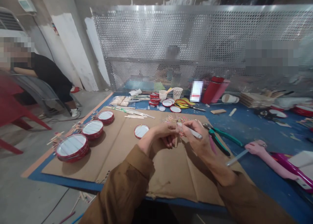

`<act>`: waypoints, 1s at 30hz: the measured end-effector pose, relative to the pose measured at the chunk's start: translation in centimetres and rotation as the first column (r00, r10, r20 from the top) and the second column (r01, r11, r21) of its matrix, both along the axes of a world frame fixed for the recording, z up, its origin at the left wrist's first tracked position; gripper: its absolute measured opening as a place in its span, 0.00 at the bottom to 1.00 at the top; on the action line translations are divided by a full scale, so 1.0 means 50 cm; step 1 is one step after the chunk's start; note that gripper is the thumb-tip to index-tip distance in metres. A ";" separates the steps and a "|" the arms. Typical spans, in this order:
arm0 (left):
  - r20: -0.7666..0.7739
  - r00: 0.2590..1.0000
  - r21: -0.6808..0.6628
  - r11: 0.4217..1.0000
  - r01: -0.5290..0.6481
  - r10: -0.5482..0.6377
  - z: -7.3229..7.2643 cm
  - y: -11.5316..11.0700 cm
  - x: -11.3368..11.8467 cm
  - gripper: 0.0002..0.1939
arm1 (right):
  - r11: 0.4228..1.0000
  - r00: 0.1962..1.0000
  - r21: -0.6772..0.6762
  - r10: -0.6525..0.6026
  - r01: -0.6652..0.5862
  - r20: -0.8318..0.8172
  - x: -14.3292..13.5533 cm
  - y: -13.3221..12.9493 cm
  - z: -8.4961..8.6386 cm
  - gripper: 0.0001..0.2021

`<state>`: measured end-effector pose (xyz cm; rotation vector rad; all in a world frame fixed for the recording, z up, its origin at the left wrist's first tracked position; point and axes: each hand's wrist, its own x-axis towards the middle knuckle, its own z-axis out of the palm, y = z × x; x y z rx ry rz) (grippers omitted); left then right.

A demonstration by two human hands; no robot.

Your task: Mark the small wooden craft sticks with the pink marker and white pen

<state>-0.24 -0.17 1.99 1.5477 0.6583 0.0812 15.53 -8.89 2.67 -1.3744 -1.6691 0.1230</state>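
My left hand [167, 132] pinches a flat wooden stick [176, 141] upright above the cardboard sheet [168, 181]. My right hand [201, 141] is closed around a white pen [197, 133], close against the stick and the left fingertips. Coloured rubber bands [183, 119] lie in a loose pile just behind both hands, partly hidden by them. To the left of my left hand lies a red-rimmed round lid [141, 131]. Green-handled pliers [220, 141] rest beside my right hand.
Several red tins with white tops stand at left, including a large tin [72, 147]. Thin sticks [129, 111], paper cups [177, 93], yellow-handled scissors [184, 103] and a red bottle [212, 89] line the back. A pink glue gun [271, 160] lies right. A seated person [51, 70] is at far left.
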 end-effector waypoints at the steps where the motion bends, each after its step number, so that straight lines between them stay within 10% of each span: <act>1: 0.001 1.000 0.001 1.000 0.002 -0.002 0.000 0.000 0.000 0.16 | 1.000 1.000 -0.003 0.008 -0.008 0.003 0.001 0.000 0.000 0.10; 30: 0.016 1.000 0.008 1.000 0.025 -0.025 -0.008 0.006 0.002 0.20 | 0.998 0.999 0.049 0.037 -0.036 -0.022 -0.008 -0.002 0.007 0.07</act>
